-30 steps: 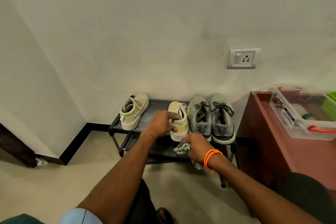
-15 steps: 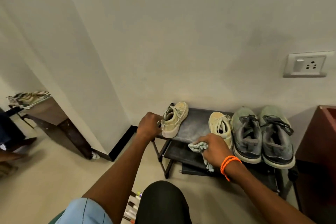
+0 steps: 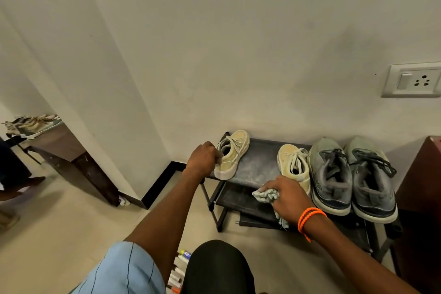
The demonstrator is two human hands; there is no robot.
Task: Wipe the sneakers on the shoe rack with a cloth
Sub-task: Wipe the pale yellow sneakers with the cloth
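Our left hand (image 3: 202,156) has its fingers curled over the heel collar of a beige sneaker (image 3: 232,155) at the left end of the shoe rack (image 3: 259,166), while our right hand (image 3: 287,194) keeps a crumpled cloth (image 3: 267,196) bunched in its fist at the front edge of the top shelf. That sneaker looks light and soft-sided, so the heel collar seems the sensible spot to grab; the sole is the stiff bit. The laces are loose and could snag the cloth. Its beige mate (image 3: 293,166) sits mid-shelf, touching a pair of grey sneakers (image 3: 353,174) on the right. A wooden cabinet (image 3: 420,186) crowds the rack's right end, and some bottles (image 3: 180,270) lie on the floor near our knee.
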